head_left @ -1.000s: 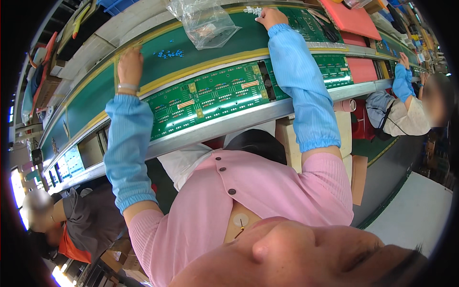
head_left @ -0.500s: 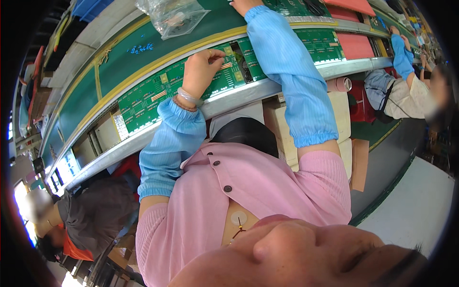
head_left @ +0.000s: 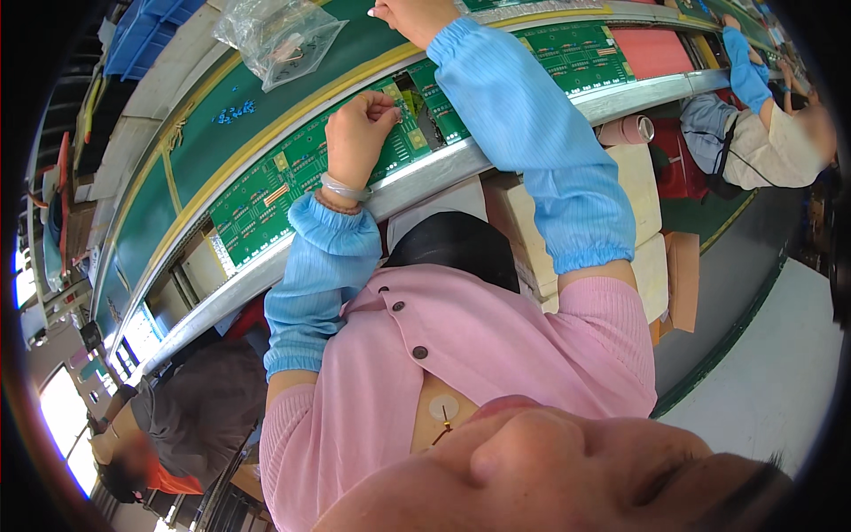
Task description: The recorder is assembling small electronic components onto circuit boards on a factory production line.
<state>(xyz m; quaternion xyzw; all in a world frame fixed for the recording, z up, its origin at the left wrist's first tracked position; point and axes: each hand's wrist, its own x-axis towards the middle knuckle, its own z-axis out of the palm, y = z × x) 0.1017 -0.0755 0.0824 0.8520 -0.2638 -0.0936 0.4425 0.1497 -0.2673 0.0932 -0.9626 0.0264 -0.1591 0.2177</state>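
Observation:
My left hand [head_left: 356, 137] is over a green circuit board [head_left: 253, 208] set with small parts. Its thumb and fingers are pinched together, and whatever they hold is too small to make out. My right hand [head_left: 415, 18] reaches across the bench at the top edge, its fingers closed and pointing left; a tiny pale spot shows at their tips, and I cannot tell what it is. A clear plastic bag [head_left: 285, 44] with some small parts inside lies left of it. Another green circuit board [head_left: 576, 58] sits in the rail beyond my right sleeve.
Loose blue components [head_left: 235, 112] lie on the green bench mat [head_left: 208, 155]. A metal rail [head_left: 443, 164] borders the boards. A pink sheet [head_left: 658, 53] and a pink cup [head_left: 628, 130] are to the right. Co-workers sit at far left and far right. Blue bins [head_left: 151, 35] stand at upper left.
My right hand has moved left, nearer the plastic bag, and more of it shows. The left hand stays pinched over the board. The whole view has shifted slightly.

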